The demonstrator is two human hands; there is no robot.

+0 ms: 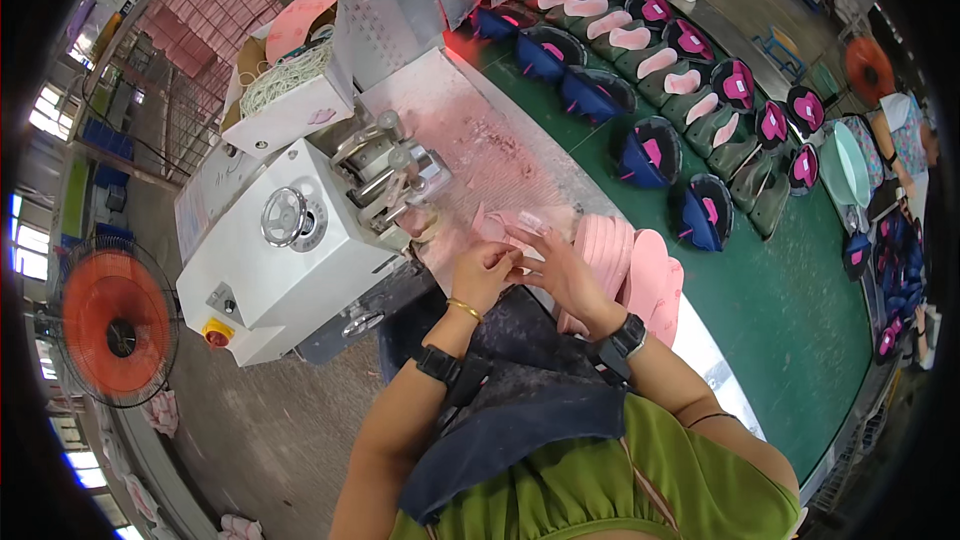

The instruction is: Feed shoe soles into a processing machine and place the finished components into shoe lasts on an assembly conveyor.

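Observation:
My left hand (485, 270) and my right hand (552, 265) meet over the front of a pale work plate (470, 130), both closed on a thin pink insole piece (497, 230) held between them. The piece lies just to the right of the rollers of a white machine (290, 240). A stack of pink insoles (640, 275) rests right beside my right hand. Both wrists wear dark watches, and the left also has a gold bangle.
A green conveyor belt (790, 310) runs to the right, carrying rows of dark shoe uppers (650, 155) with pink insoles. A cardboard box (285, 90) of string sits on the machine. An orange fan (115, 320) stands at the left. Another person (905, 140) is at the far right.

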